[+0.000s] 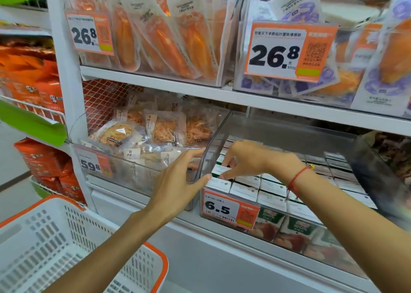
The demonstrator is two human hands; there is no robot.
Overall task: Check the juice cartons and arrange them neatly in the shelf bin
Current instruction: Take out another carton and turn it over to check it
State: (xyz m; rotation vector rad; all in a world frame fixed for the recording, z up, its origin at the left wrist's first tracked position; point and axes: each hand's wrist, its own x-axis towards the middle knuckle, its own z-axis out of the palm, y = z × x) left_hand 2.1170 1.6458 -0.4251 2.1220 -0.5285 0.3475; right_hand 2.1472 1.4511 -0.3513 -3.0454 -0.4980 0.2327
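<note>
**Both hands at the juice bin, right hand on a carton top**

Landmark: clear shelf bin [289, 135] with the 6.5 price tag [230, 208] on its front wall.

- Juice cartons [271, 186] stand upright inside the bin, long axis vertical, white tops up, packed in tight rows running from the front wall to the back. Green/red printed faces show through the front wall, right of the tag.
- Right hand [249, 159] reaches in over the bin's left end, palm down, wrist bent, red string bracelet [297, 178] on the wrist. Fingers curled, thumb and fingertips pinching the top of one carton [220, 170] in a left-hand row, a couple of rows behind the tag. Carton sits directly under the grip; contact is partly hidden, so probably a pinch, not a full grasp.
- Left hand [178, 181] is at the bin's left front corner, fingers straight and spread, thumb tip on the curved corner edge, index pointing along the side wall. Holding nothing.
- White-and-orange basket [66, 243] is low and well left of the bin.
</note>
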